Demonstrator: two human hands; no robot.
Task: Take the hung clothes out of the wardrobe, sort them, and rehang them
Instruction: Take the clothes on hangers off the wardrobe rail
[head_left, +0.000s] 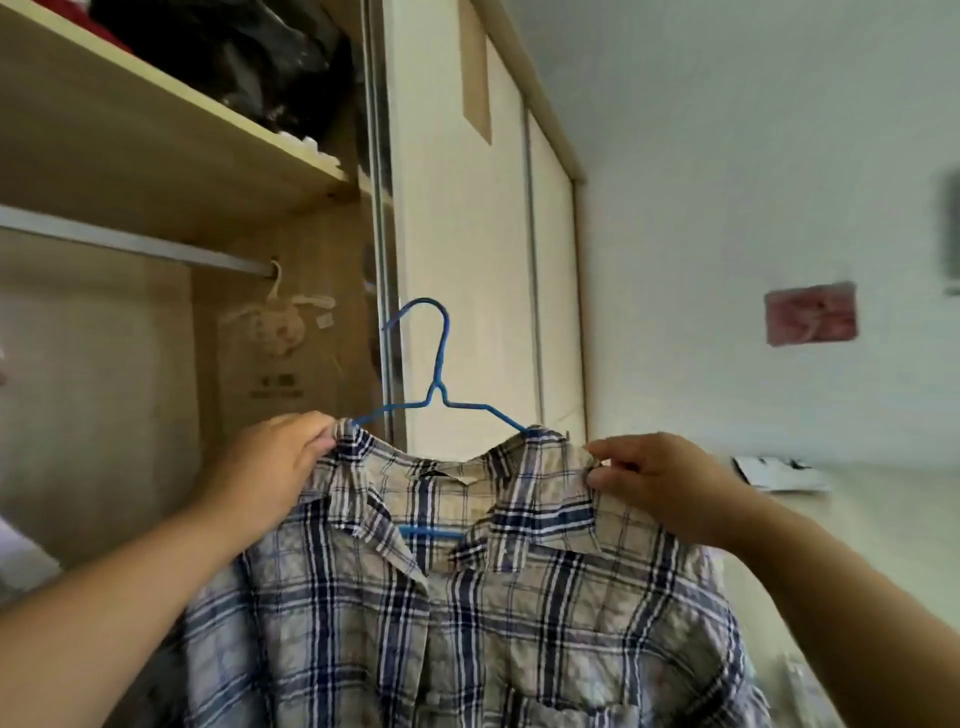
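Note:
A beige and navy plaid shirt (467, 597) hangs on a blue wire hanger (439, 364), held up in front of the open wardrobe. My left hand (270, 467) grips the shirt's left shoulder at the hanger's end. My right hand (654, 483) pinches the right side of the collar. The hanger's hook points left, free of the silver clothes rail (130, 241), which runs at the upper left. Part of the hanger's lower bar shows through the open collar.
A small cream pouch (278, 327) hangs from the rail's right end. Dark bags (249, 57) lie on the shelf above the rail. A sliding wardrobe door (467, 260) stands right behind the hanger. A light wall with a red picture (810, 314) is to the right.

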